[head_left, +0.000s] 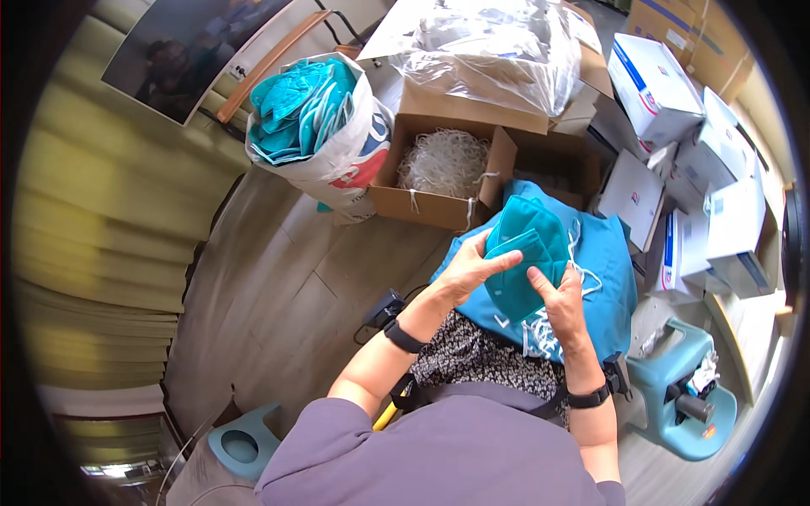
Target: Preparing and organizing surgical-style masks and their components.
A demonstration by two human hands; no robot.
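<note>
A few teal face masks [530,253], flat and overlapping, are held up over my lap. My left hand [477,268] grips their left side, thumb on top. On the right edge, my right hand [558,302] pinches them with its thumb in front; the fingers of both hands are partly hidden behind the masks. Thin white elastic straps [582,268] hang loose beside my right hand. Below lies a blue cloth [612,291] across my lap, with a small heap of white straps [540,336] on it.
Ahead, a cardboard box [422,215] holds a tangle of white elastic [445,163]. Left of it stands a white sack [337,173] full of teal masks [299,105]. White boxes [656,88] are stacked at the right. A teal plastic stool [662,371] stands nearby on the right.
</note>
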